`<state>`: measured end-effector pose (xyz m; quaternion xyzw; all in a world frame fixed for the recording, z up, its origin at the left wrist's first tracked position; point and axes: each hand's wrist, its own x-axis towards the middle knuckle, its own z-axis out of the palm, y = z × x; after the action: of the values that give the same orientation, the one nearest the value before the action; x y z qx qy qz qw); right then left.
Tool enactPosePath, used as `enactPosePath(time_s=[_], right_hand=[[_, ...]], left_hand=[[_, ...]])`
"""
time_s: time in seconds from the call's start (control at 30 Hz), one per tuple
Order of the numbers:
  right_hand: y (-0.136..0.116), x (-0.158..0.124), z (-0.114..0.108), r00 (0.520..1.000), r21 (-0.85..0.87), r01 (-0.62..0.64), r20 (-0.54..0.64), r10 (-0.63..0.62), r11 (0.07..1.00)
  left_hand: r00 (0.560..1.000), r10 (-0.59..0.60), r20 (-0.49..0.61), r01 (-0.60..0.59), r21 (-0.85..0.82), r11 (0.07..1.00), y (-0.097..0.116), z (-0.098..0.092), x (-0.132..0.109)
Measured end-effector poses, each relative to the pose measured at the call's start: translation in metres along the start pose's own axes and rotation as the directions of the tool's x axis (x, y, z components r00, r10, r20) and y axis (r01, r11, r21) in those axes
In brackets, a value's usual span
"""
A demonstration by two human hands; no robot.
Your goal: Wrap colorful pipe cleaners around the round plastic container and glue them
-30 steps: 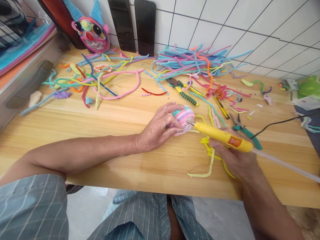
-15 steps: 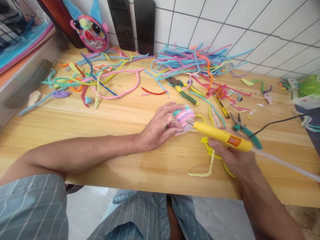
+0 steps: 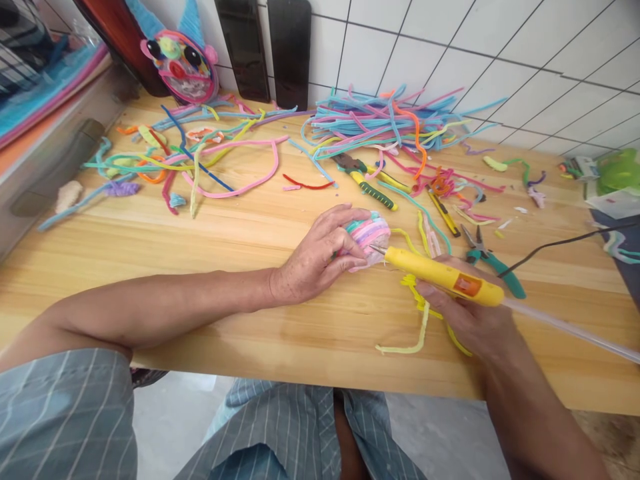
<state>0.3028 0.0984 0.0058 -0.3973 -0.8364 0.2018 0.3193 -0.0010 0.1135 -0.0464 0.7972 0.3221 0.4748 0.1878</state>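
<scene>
My left hand (image 3: 315, 257) is closed over a small ball of coiled pastel pipe cleaners (image 3: 370, 233), pressing it onto the wooden table (image 3: 200, 293). My right hand (image 3: 467, 317) grips a yellow glue gun (image 3: 443, 275), whose metal nozzle touches the right side of the ball. A clear glue stick sticks out of the gun's back toward the right. Loose yellow pipe cleaners (image 3: 420, 320) lie under the gun.
Piles of coloured pipe cleaners (image 3: 380, 123) cover the far half of the table, with pliers (image 3: 367, 183), a utility knife (image 3: 443, 212) and teal-handled pliers (image 3: 493, 261) among them. A pipe-cleaner cat face (image 3: 180, 60) leans at the back left. A black cord (image 3: 565, 241) runs right.
The glue gun's nozzle has shifted slightly down and left along the ball. My left hand holds still.
</scene>
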Motion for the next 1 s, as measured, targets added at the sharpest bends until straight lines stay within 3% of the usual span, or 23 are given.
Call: enactPosePath(time_s=[0.27, 0.5, 1.0], right_hand=[[-0.002, 0.003, 0.004, 1.0, 0.016, 0.006, -0.018, -0.006, 1.0], [0.01, -0.009, -0.002, 0.99, 0.092, -0.131, -0.046, 0.135, 0.987], [0.004, -0.004, 0.002, 0.992, 0.075, -0.125, 0.0, 0.126, 0.989]], left_hand=[[1.0, 0.003, -0.021, -0.003, 0.002, 1.0, -0.002, 0.001, -0.001], [1.0, -0.025, -0.006, 0.025, 0.003, 1.0, -0.002, 0.0, -0.002], [1.0, -0.011, -0.012, 0.011, 0.015, 1.0, -0.002, 0.001, -0.003]])
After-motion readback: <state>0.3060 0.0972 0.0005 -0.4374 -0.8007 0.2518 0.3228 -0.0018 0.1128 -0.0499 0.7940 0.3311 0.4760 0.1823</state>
